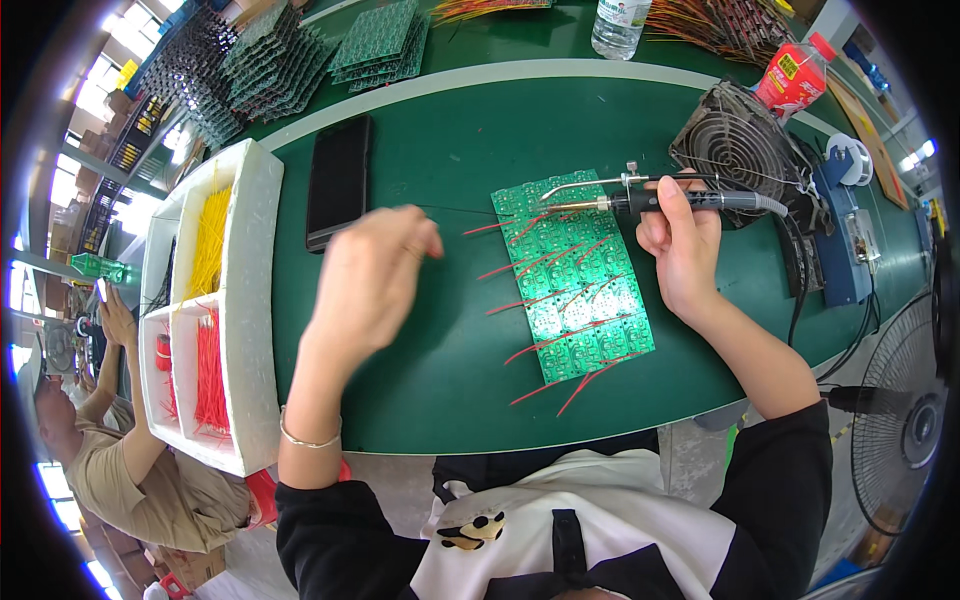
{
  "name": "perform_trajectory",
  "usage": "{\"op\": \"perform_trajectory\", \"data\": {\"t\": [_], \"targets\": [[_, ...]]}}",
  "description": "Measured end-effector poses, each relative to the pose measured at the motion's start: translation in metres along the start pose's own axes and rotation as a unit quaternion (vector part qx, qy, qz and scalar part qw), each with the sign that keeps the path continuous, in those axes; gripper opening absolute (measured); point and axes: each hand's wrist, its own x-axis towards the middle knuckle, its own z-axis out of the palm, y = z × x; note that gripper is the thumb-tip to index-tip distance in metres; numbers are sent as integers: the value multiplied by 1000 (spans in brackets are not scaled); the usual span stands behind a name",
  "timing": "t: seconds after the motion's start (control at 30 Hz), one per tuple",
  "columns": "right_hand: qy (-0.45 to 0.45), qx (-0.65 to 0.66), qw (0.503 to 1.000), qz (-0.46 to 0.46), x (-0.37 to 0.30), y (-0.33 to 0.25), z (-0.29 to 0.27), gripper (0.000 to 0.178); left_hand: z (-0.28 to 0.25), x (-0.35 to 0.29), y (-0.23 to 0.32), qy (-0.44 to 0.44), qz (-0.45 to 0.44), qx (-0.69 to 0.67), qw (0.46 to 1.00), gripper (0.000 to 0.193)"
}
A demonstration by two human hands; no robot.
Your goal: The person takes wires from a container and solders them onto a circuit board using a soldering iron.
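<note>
A green circuit board panel (590, 310) lies on the green bench mat, with several red wires (520, 303) attached and sticking out past its edges. My right hand (682, 240) grips a soldering iron (640, 203), a thin curved metal tube clamped along it. Its tip is over the panel's upper part. My left hand (375, 270), slightly blurred, is left of the panel with its fingers pinched together. From those fingers a thin black wire (455, 209) runs right to the panel's upper edge, near the iron's tip.
Left stands a white foam box (262, 300) with yellow and red wires, beside a black phone (338, 180). Stacked boards (380, 45) and a water bottle (620, 28) are at the back. Right are a fume fan (735, 145), a red bottle (797, 75) and a solder feeder (845, 240). Another person (150, 460) sits left.
</note>
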Motion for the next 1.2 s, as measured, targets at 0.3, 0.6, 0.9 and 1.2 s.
{"op": "perform_trajectory", "data": {"t": [0.3,0.6,0.9,1.2], "targets": [[-17,63,998,14,-11,-7,-3,17,29,-9,-2,-110,32,-74,991,20],[-36,50,998,-6,-14,-5,-2,16,36,-8,2,-88,-50,-151,983,10],[-33,55,998,-4,-13,-1,-4,16,56,-8,-9,31,100,-106,989,7],[-42,41,998,-12,-14,-2,-3,19,56,-10,-5,4,10,-147,989,6]]}}
